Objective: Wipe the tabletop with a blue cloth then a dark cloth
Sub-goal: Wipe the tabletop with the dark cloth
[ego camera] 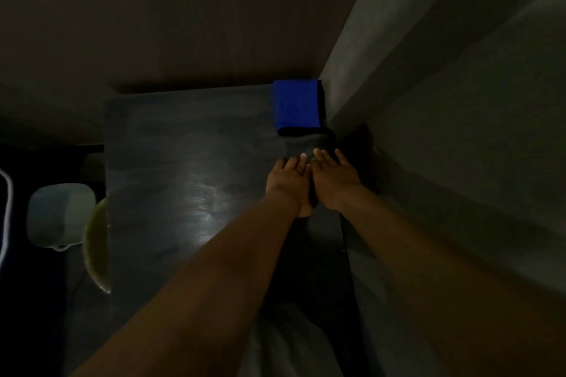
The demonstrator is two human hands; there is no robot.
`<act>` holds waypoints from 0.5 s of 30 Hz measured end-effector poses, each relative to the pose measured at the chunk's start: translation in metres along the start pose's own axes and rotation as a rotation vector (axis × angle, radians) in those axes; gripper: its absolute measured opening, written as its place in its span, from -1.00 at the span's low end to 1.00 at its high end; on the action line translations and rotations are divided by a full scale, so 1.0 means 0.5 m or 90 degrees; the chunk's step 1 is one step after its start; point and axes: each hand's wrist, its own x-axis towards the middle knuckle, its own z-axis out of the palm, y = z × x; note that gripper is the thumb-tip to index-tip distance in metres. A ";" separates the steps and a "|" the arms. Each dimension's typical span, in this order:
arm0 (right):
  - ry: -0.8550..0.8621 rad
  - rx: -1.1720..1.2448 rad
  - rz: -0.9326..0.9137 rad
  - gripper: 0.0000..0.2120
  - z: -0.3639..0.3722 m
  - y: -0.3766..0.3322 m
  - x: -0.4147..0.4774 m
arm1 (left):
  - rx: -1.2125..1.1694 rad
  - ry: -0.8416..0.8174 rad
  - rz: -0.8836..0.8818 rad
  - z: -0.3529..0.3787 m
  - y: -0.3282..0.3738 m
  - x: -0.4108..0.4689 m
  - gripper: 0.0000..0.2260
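Note:
A folded blue cloth (pixel 296 104) lies at the far right corner of the dark tabletop (pixel 183 162), against the wall. Just in front of it a dark cloth (pixel 303 145) lies flat on the table, hard to make out in the dim light. My left hand (pixel 289 182) and my right hand (pixel 333 176) rest side by side on the dark cloth, fingers straight and pressed flat, pointing toward the blue cloth. Both forearms reach in from the bottom of the view.
A wall (pixel 428 101) runs along the table's right edge and another stands behind it. Left of the table sit a pale rounded container (pixel 59 214) and a yellowish round object (pixel 98 242), partly hidden by the table edge. A shiny streaked patch marks the table's middle.

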 end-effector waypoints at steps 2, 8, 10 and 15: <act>0.004 0.001 0.000 -0.31 0.004 0.008 0.003 | 0.000 -0.003 -0.001 -0.002 0.007 0.004 -0.20; 0.016 0.055 -0.025 -0.30 0.013 0.018 0.006 | -0.011 -0.003 0.000 0.002 0.004 0.002 -0.20; 0.018 0.060 -0.024 -0.31 0.015 0.017 0.004 | -0.010 -0.001 0.002 0.003 0.005 -0.001 -0.20; 0.009 0.075 -0.020 -0.30 0.030 0.009 -0.006 | -0.002 -0.010 0.008 0.018 0.015 -0.014 -0.19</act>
